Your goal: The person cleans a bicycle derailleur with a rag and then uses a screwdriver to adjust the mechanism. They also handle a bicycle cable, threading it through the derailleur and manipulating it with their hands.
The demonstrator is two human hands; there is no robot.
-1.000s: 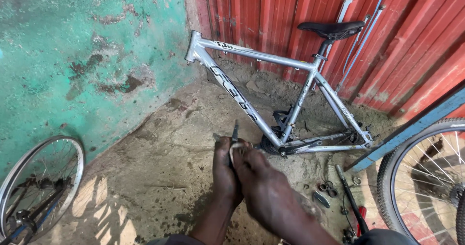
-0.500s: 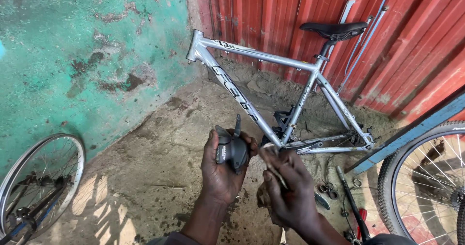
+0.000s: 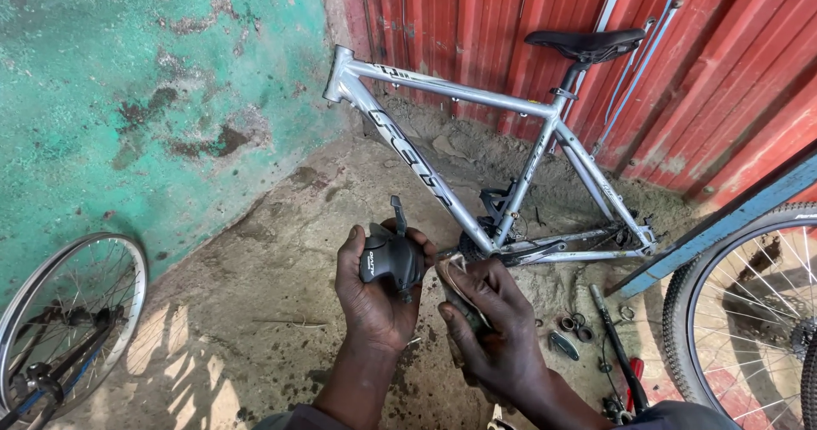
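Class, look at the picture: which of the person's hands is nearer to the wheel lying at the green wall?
Left. The left hand, holding the black gear shifter, sits on the side towards the wheel. The right hand is beyond it, farther from the wheel and closer to the silver bike frame.

free: bare floor (image 3: 255,251) left | blocked: bike frame (image 3: 442,183) ahead, small parts (image 3: 574,324) right
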